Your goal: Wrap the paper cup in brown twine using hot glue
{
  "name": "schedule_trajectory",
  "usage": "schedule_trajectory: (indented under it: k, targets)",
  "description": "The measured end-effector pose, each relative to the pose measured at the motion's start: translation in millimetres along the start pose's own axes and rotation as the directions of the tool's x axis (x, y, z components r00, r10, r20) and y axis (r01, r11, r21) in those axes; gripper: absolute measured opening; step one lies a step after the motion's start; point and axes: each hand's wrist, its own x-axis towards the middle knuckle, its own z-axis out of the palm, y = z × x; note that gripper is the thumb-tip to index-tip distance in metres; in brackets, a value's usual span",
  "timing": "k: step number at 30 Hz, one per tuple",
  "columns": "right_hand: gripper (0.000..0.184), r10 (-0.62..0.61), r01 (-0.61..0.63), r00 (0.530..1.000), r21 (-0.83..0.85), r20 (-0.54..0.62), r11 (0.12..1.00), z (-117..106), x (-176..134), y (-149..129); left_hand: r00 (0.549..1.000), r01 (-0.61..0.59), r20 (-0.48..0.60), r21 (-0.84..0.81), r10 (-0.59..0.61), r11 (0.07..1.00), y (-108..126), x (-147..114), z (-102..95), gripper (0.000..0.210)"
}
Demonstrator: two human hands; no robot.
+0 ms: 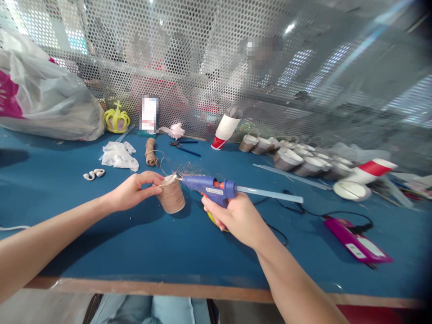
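Note:
My left hand (143,191) pinches the rim of a paper cup wrapped in brown twine (172,196), which tilts on the blue table. In my right hand (236,213) is a blue hot glue gun (209,186), its nozzle at the cup's rim and a long clear glue stick jutting from its back. Behind the cup lies a bundle of twine (150,153), with a loose strand running toward the cup. Dark-handled pliers (185,147) rest farther back.
Several wrapped cups (286,158) stand at the back right, near a stack of paper cups (227,128). A purple power strip (357,240) lies at right, with black cord toward the glue gun. White plastic packets (119,155) and a large bag (50,99) are at left.

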Motion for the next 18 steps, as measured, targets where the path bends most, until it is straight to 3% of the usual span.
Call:
schedule_trajectory:
  k: [6,12,15,18]
  targets:
    - [0.022,-0.020,0.017,0.999,0.105,0.032,0.994,0,-1,1,1.000,0.000,-0.003,0.011,0.000,1.000,1,0,-0.2,0.021]
    - [0.024,0.013,-0.077,0.989,0.443,0.145,0.893,-13,13,14,1.000,-0.018,0.000,0.010,0.018,1.000,0,0,-0.1,0.020]
    - [0.024,0.104,-0.065,0.994,0.549,-0.040,0.833,-21,28,23,1.000,-0.020,-0.008,0.012,0.020,1.000,-1,-1,0.0,0.021]
    - [0.023,0.250,-0.103,0.947,0.546,-0.203,0.832,-28,49,37,1.000,-0.016,-0.010,0.025,0.016,1.000,-1,-1,0.1,0.024]
